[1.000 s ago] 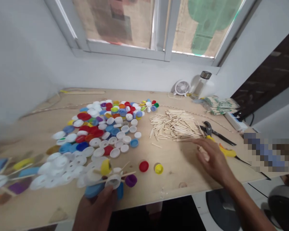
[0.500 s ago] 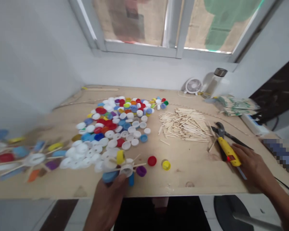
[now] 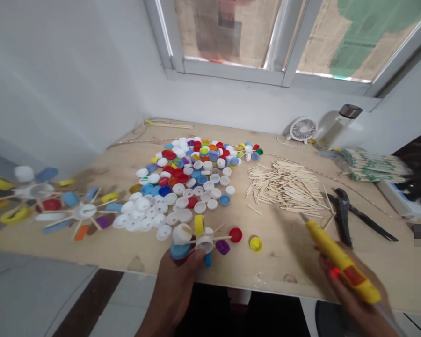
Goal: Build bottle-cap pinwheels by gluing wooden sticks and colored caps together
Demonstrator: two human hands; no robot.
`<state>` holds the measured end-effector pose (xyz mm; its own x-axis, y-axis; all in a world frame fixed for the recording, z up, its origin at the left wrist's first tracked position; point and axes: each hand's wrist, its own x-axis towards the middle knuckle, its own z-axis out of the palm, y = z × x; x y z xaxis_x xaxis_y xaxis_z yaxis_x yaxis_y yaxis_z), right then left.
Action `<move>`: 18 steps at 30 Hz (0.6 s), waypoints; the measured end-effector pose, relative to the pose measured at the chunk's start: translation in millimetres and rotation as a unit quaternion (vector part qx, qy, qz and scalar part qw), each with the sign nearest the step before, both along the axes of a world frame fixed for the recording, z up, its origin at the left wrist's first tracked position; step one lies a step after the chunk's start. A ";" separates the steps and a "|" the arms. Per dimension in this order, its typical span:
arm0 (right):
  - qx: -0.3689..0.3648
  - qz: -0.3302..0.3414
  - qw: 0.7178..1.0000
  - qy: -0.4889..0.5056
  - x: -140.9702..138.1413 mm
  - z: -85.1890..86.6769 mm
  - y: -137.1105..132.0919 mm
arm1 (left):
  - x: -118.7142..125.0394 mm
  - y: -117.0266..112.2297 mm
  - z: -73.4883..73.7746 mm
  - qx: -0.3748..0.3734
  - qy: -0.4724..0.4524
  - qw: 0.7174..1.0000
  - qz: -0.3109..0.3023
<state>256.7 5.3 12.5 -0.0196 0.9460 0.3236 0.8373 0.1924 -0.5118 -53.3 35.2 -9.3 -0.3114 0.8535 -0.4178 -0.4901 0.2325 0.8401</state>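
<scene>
Here, a plywood counter (image 3: 284, 264) stretches beneath a window (image 3: 231, 32). A broad heap of plastic bottle caps (image 3: 182, 187), mostly white with red, blue and yellow among them, fills its middle, and a pile of wooden craft sticks (image 3: 286, 189) lies to the right of the heap. Toward the left edge sit pinwheels of caps and sticks (image 3: 83, 211). A small white fan (image 3: 303, 128) and a glass bottle (image 3: 331, 126) stand along the back edge, and black-handled pliers (image 3: 344, 215) lie near the right edge. At the front edge, the left hand (image 3: 175, 295) is closed around a similar cap-and-stick wheel (image 3: 196, 243). Near the front right corner, the right hand (image 3: 340, 299) grips a yellow pen-shaped tool (image 3: 337, 255) with a pointed tip and a glowing red light. A red cap (image 3: 235, 234) and a yellow cap (image 3: 256, 244) lie just beside the wheel
</scene>
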 end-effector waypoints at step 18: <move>0.044 0.212 0.975 0.047 -105.8 -19.2 7.4 | -3.0 -1.8 -5.7 -0.034 0.079 0.996 0.011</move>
